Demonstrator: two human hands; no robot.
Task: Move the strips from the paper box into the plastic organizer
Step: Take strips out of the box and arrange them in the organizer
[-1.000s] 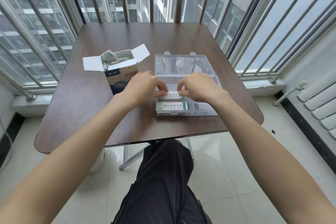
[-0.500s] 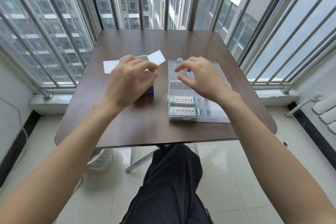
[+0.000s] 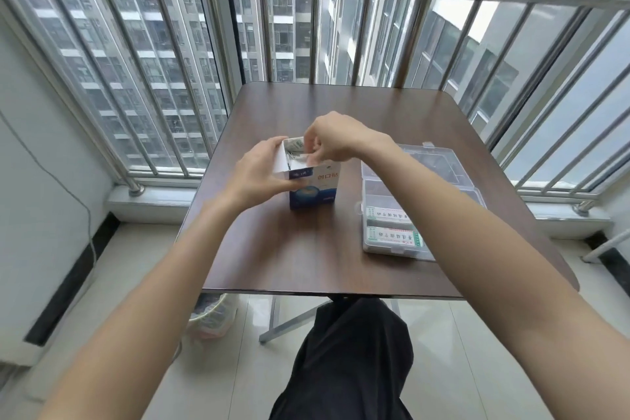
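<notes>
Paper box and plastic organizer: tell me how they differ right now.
The paper box is opaque, blue and white, and stands upright; the plastic organizer is clear and lies flat. The left hand grips the paper box while the right hand reaches into its top; no hand touches the plastic organizer. Both are open on the table.

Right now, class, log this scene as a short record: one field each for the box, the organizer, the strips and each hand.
box: blue and white paper box, upright on the brown table, top flaps open
organizer: clear plastic organizer, lid open, to the right of the box, apart from it
strips stored: two green-and-white printed strips in its near compartments
left hand: left hand grips the box's left side
right hand: right hand reaches fingers into the box top; whether it pinches a strip cannot be told
</notes>
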